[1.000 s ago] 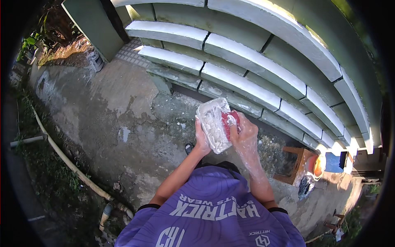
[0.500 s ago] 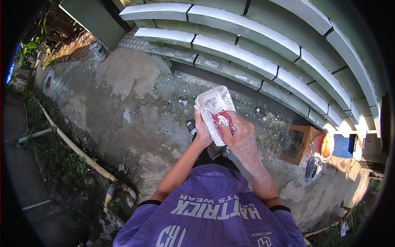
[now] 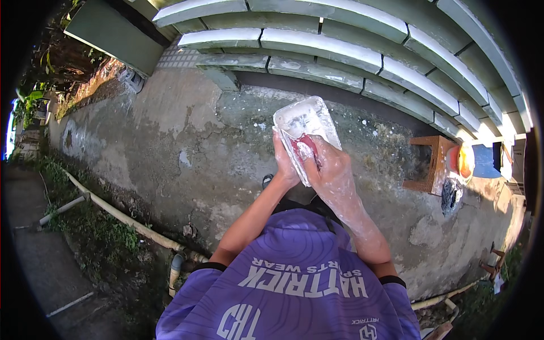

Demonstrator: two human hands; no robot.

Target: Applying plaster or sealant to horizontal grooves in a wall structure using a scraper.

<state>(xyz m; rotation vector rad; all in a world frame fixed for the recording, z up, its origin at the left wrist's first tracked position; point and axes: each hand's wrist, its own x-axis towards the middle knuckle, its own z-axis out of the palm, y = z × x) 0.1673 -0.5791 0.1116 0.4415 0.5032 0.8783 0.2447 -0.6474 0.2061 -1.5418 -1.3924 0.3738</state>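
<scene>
A white rectangular plastic tray (image 3: 321,113), smeared with white paste, is tilted in front of me at waist height. My left hand (image 3: 285,163) is closed along its left side, thumb against the wall; the other fingers are hidden behind the tray. Over the tray's near end, my right hand (image 3: 332,170) grips a red, flat-looking tool (image 3: 304,143) coated with white paste. Its exact kind cannot be made out, since the fingers cover much of it. White smears run over my right hand and forearm.
Ahead rise curved, stacked ledges (image 3: 323,45) with whitened tops. A brown stool (image 3: 439,161) stands to the right beside an orange container (image 3: 465,161) and a dark plastic bag (image 3: 451,195). A bucket (image 3: 131,80) stands far left; a pipe (image 3: 124,219) crosses plants.
Both hands and the tray have moved slightly up and to the right in the picture. More of the tray's inside shows, and the red tool is more covered. The whole view has shifted.
</scene>
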